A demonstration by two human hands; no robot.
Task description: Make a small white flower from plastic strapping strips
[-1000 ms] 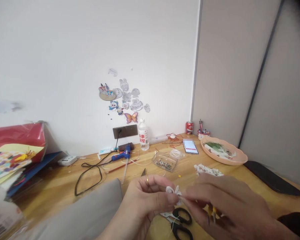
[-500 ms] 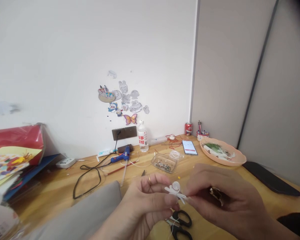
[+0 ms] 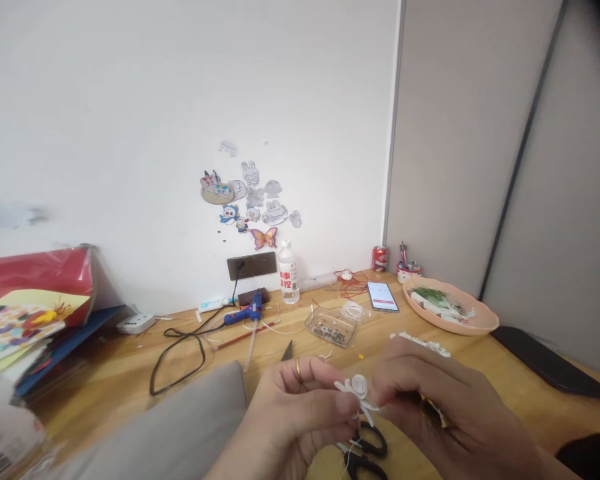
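A small white cord knot with a spiral coil on top and several loose strands is held up over the front of the table. My left hand pinches its left side between thumb and fingers; a gold ring is on one finger. From the right, my right hand has its thumb and forefinger closed at the knot's right-hand strands. Below the hands lie black-handled scissors, partly hidden by my left hand, with a thin white thread across them. The scissors' dark tip shows beyond my left hand.
A clear tray of beads, a phone and a pink plate lie beyond my hands. Farther left are a blue glue gun with a black cable and a water bottle. A grey cushion fills the front left.
Both hands and the knot have shifted slightly right and down in view. The knot has turned a little, and white pieces now show behind my right hand.
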